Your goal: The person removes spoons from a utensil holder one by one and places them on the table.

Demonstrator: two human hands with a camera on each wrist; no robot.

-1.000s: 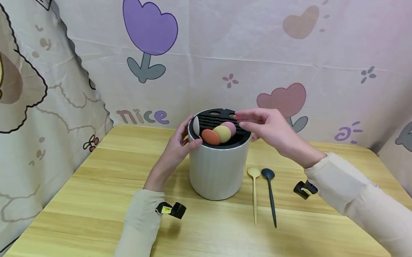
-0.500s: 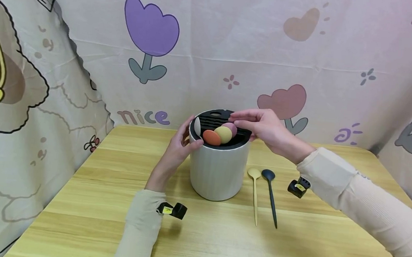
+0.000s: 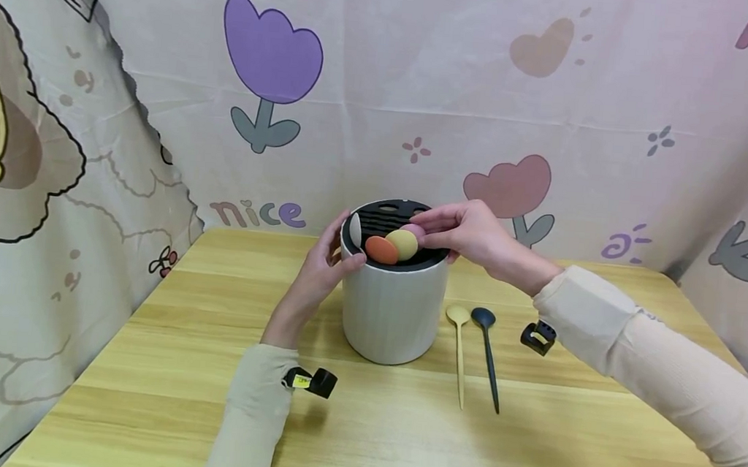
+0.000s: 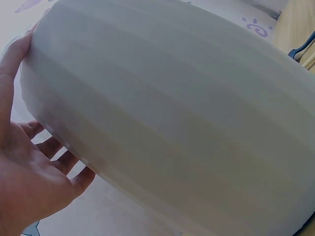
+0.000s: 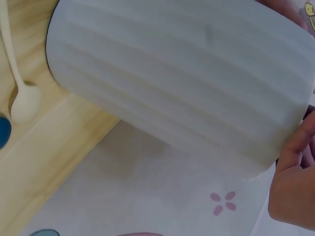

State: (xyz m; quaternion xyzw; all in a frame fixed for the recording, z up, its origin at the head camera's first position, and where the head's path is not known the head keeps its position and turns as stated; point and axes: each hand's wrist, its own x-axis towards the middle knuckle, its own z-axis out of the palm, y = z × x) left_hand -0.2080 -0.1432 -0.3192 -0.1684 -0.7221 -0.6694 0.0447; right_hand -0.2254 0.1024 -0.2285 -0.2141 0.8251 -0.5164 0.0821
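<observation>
A white ribbed utensil holder (image 3: pixel 391 312) with a black slotted top (image 3: pixel 382 218) stands upright on the table. My left hand (image 3: pixel 323 262) grips its left side near the rim, thumb in front and fingers behind. Several spoon heads stick up from the top: a white spoon (image 3: pixel 356 230), an orange spoon (image 3: pixel 381 249), a yellow spoon (image 3: pixel 403 244) and a pink spoon (image 3: pixel 417 231). The thumb and fingers of my right hand (image 3: pixel 473 234) pinch the pink spoon's head, which they partly cover. The spoons' handles are hidden inside the holder.
Right of the holder, a pale yellow spoon (image 3: pixel 459 354) and a dark blue spoon (image 3: pixel 489 356) lie side by side on the wooden table (image 3: pixel 157 392). A printed cloth (image 3: pixel 374 65) hangs just behind the table's back edge.
My right hand has come left from the holder's right rim, and its fingers have closed on the pink spoon's head. The left hand has kept its grip on the holder.
</observation>
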